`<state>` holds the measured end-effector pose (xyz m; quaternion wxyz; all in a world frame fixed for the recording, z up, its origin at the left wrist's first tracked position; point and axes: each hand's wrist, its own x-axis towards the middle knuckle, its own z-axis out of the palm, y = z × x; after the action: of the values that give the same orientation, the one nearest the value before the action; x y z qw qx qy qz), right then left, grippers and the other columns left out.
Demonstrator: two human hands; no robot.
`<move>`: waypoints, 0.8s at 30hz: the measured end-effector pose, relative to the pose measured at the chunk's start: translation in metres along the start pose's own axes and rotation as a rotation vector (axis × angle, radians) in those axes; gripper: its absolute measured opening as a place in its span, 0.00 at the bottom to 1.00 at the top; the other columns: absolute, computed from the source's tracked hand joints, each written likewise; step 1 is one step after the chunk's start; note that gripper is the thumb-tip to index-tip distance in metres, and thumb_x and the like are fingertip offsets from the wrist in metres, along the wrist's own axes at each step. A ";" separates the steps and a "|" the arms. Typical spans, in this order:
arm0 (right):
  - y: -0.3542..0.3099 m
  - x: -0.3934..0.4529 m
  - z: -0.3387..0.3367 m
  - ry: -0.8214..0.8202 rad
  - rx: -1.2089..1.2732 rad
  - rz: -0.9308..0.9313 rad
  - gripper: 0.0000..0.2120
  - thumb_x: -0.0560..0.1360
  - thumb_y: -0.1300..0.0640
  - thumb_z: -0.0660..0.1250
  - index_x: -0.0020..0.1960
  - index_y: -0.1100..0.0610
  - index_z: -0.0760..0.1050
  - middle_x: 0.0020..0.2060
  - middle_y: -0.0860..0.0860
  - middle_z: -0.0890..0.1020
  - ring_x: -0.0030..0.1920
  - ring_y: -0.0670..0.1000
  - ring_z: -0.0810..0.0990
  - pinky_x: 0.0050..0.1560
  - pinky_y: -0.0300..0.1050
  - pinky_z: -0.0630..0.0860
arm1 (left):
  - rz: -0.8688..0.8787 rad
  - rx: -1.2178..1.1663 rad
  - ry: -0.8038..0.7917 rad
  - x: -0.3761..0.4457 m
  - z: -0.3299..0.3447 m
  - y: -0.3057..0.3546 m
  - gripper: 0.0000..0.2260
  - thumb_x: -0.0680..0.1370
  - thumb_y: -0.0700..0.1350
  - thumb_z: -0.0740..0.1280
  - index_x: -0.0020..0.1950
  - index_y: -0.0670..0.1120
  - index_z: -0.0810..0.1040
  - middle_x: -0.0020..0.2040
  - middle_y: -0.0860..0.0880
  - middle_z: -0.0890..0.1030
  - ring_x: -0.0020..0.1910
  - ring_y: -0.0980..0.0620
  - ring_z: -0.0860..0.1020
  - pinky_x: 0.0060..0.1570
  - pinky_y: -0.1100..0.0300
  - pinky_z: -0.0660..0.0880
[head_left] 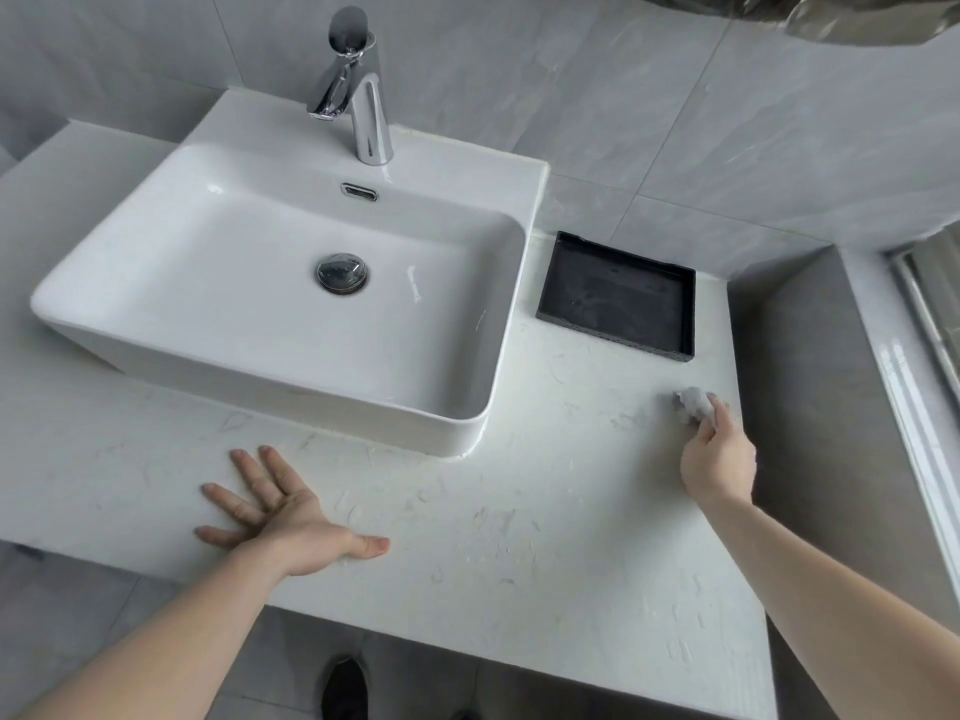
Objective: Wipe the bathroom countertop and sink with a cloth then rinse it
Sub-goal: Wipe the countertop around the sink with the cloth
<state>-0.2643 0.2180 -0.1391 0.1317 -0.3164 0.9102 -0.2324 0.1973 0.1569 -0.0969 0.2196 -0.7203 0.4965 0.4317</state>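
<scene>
Walls: large grey marbled tiles [649,96] behind and to the right of the basin; a darker grey ledge [810,407] borders the right edge. Floor: grey tile, visible below the front edge.

Worktop [467,537]: white stone with faint grey veining, scattered smears and streaks across the front and right portions.

Sink [156,324]: white rectangular vessel basin, sits on the worktop, left of centre. Chrome drain plug [342,272] at basin centre; overflow slot [359,191] in the rear wall.

Faucet [363,96]: chrome, single lever, mounted on the sink's rear deck.

Tray [618,296]: black, shallow, rectangular, just right of the sink, against the back wall.

Left hand [280,517]: released, fingers spread, flat on the worktop in front of the sink.

Right hand [719,459]: grasping cloth [693,400], small, pale grey, bunched, pressed to the worktop near the right edge, in front of the tray.
</scene>
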 end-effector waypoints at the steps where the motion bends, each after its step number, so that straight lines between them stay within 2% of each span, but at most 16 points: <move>1: -0.014 -0.003 0.005 0.002 0.056 -0.027 0.23 0.85 0.59 0.52 0.78 0.48 0.67 0.75 0.54 0.73 0.72 0.62 0.72 0.71 0.58 0.72 | -0.002 -0.001 -0.001 0.000 0.000 0.000 0.83 0.45 0.78 0.74 0.73 0.46 0.16 0.69 0.42 0.13 0.70 0.28 0.19 0.70 0.25 0.35; 4: -0.062 -0.021 0.032 -0.037 0.194 -0.209 0.23 0.83 0.64 0.55 0.77 0.53 0.69 0.74 0.54 0.74 0.73 0.59 0.73 0.72 0.49 0.69 | -0.003 0.002 0.001 0.000 0.001 0.001 0.83 0.46 0.78 0.75 0.73 0.46 0.16 0.70 0.43 0.13 0.70 0.29 0.19 0.70 0.25 0.34; 5: -0.079 -0.031 0.044 -0.075 0.204 -0.282 0.24 0.83 0.64 0.55 0.77 0.54 0.70 0.75 0.54 0.73 0.74 0.58 0.72 0.74 0.50 0.68 | -0.003 0.006 0.001 0.000 0.001 0.001 0.83 0.46 0.78 0.75 0.73 0.46 0.16 0.70 0.43 0.13 0.71 0.29 0.19 0.70 0.25 0.34; 7: -0.108 -0.055 0.071 -0.198 0.144 -0.433 0.24 0.84 0.64 0.54 0.78 0.54 0.68 0.78 0.53 0.69 0.79 0.54 0.64 0.79 0.53 0.63 | -0.009 0.010 0.001 0.000 0.002 0.002 0.84 0.45 0.78 0.76 0.74 0.46 0.17 0.71 0.43 0.14 0.71 0.29 0.20 0.70 0.25 0.35; 10: -0.126 -0.094 0.105 -0.382 -0.052 -0.567 0.25 0.86 0.57 0.51 0.82 0.52 0.58 0.83 0.49 0.56 0.83 0.54 0.49 0.83 0.54 0.45 | -0.015 0.013 0.008 0.000 0.002 0.002 0.84 0.44 0.78 0.76 0.74 0.46 0.18 0.71 0.43 0.15 0.72 0.29 0.20 0.71 0.25 0.36; 13: -0.100 -0.107 0.106 -0.354 -0.136 -0.605 0.26 0.86 0.51 0.52 0.83 0.46 0.53 0.84 0.45 0.50 0.83 0.53 0.43 0.81 0.54 0.38 | -0.015 0.019 0.008 0.000 0.002 0.001 0.85 0.44 0.78 0.76 0.74 0.46 0.18 0.71 0.43 0.14 0.72 0.30 0.20 0.71 0.25 0.36; 16: -0.057 -0.093 0.084 -0.269 -0.164 -0.527 0.29 0.84 0.51 0.56 0.83 0.45 0.54 0.84 0.45 0.50 0.84 0.53 0.44 0.81 0.55 0.39 | -0.012 0.016 0.009 0.001 0.002 0.001 0.85 0.44 0.78 0.76 0.74 0.46 0.18 0.71 0.44 0.14 0.72 0.30 0.20 0.71 0.25 0.36; 18: -0.023 -0.074 0.062 -0.193 -0.164 -0.392 0.28 0.84 0.52 0.56 0.83 0.46 0.56 0.83 0.46 0.51 0.84 0.54 0.46 0.82 0.56 0.41 | -0.009 0.012 0.009 0.001 0.003 0.002 0.84 0.44 0.78 0.76 0.74 0.46 0.18 0.71 0.43 0.15 0.72 0.30 0.20 0.71 0.25 0.36; 21: 0.029 -0.041 0.021 -0.079 -0.138 -0.160 0.26 0.84 0.52 0.52 0.82 0.51 0.59 0.83 0.53 0.58 0.82 0.58 0.54 0.81 0.63 0.52 | -0.004 0.008 0.003 0.000 0.001 0.002 0.84 0.45 0.77 0.76 0.74 0.46 0.18 0.71 0.43 0.14 0.71 0.29 0.20 0.70 0.25 0.35; 24: 0.054 -0.021 -0.013 -0.017 -0.025 0.063 0.25 0.85 0.53 0.51 0.82 0.50 0.60 0.80 0.53 0.65 0.77 0.63 0.66 0.74 0.61 0.65 | 0.000 -0.001 0.000 0.000 0.001 0.000 0.84 0.45 0.77 0.76 0.73 0.47 0.17 0.70 0.43 0.14 0.71 0.29 0.19 0.70 0.25 0.34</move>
<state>-0.2803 0.2731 -0.1532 0.1429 -0.2913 0.9213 -0.2142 0.1965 0.1576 -0.0977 0.2195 -0.7204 0.4963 0.4319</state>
